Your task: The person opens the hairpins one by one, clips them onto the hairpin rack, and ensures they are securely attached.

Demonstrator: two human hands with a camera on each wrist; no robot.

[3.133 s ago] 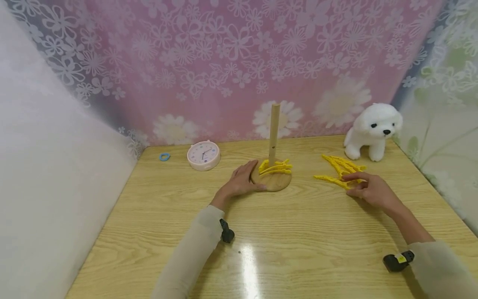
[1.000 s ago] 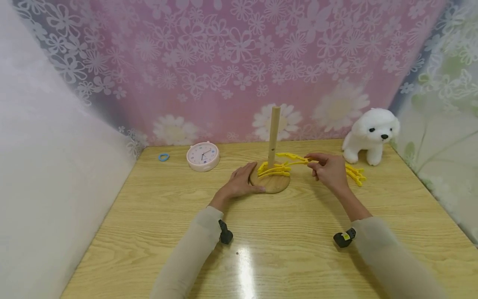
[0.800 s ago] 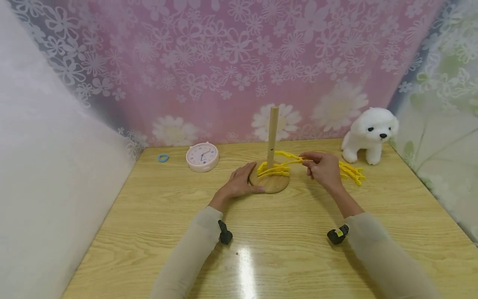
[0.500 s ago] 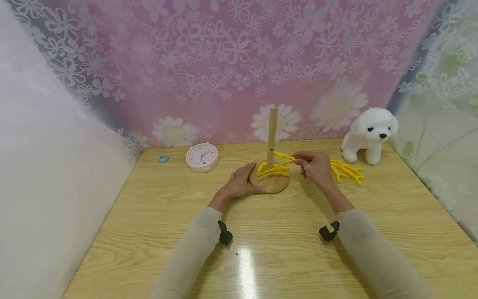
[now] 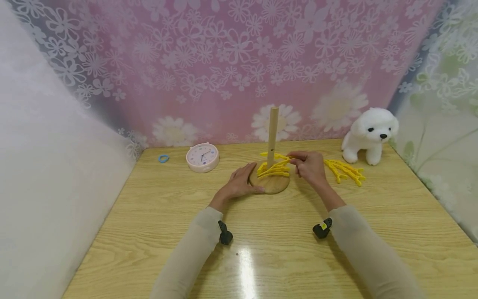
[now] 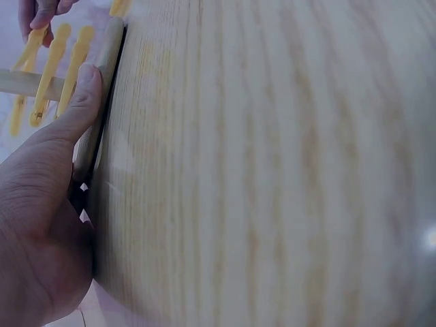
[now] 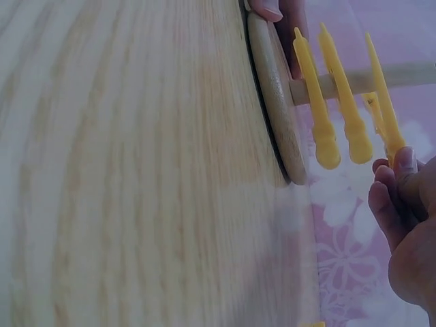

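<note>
A wooden stand (image 5: 276, 188) has a round base and an upright pole (image 5: 274, 128). My left hand (image 5: 240, 185) grips the base's left rim, thumb lying along the near edge. Low on the pole sit yellow clips (image 5: 279, 171); the right wrist view shows two of them, side by side, astride the pole. My right hand (image 5: 308, 167) pinches another yellow clip (image 7: 390, 112) by its handle end between thumb and fingers. Its two spread arms lie on either side of the pole, just above the other clips.
More yellow clips (image 5: 345, 169) lie loose in a pile to the right of the stand. Behind them sits a white plush dog (image 5: 376, 133). On the left are a pink alarm clock (image 5: 203, 158) and a small blue ring (image 5: 163, 158). A floral curtain (image 5: 224, 74) hangs behind the table.
The right hand has taken a clip from the pile and carried it left until its spread arms straddle the pole. The left hand has stayed at the base.
</note>
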